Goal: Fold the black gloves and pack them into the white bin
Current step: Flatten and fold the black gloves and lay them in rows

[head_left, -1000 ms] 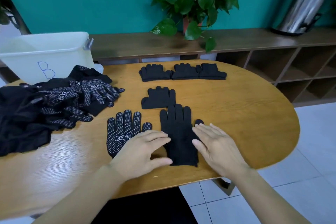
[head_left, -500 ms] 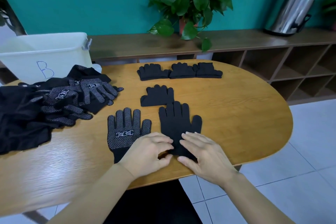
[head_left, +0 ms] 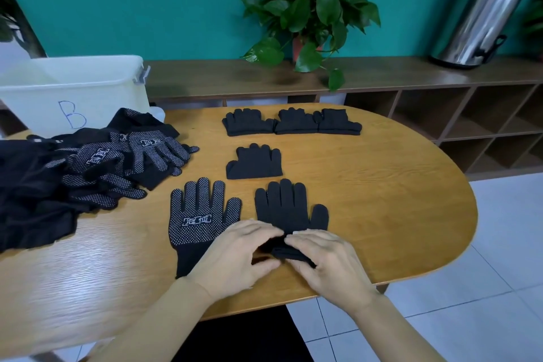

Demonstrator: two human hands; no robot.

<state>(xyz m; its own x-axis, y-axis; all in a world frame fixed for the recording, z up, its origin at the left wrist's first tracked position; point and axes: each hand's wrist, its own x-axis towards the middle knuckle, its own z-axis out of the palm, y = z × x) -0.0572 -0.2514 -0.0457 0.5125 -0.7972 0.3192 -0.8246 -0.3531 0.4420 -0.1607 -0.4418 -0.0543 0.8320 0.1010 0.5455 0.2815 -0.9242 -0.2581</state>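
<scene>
Head view: just right of the dotted glove (head_left: 199, 220), my left hand (head_left: 238, 256) and right hand (head_left: 326, 261) pinch the plain glove's (head_left: 289, 209) cuff; I'd fold it squarely fingerward, edges aligned.

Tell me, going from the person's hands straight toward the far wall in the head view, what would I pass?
Plain glove being folded → single folded glove → row of folded gloves → wooden shelf → potted plant.
</scene>
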